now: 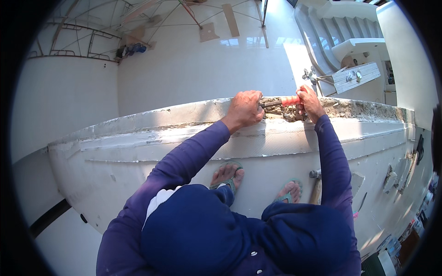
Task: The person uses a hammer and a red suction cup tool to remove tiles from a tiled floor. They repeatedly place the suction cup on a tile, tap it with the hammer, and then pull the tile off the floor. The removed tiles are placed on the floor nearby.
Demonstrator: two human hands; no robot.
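A hand tool with an orange-red handle [290, 100] and a dark metal shaft lies across the broken top of a pale ledge [193, 117]. My right hand [310, 103] is wrapped round the handle end. The fingers of my left hand [246, 109] are curled at the other end of the shaft, where they hide its tip. Under the tool the rough rubble [340, 109] of the ledge is bare. Whether the tool is a chisel or a screwdriver I cannot tell.
Close by my right foot lies a hammer [316, 189], partly behind my sleeve. Farther right are trowel-like tools [390, 178]. Beyond the ledge there is a drop to a lower floor [193, 78], with scaffolding [87, 43], a white plank platform [357, 78] and curved stairs [317, 41].
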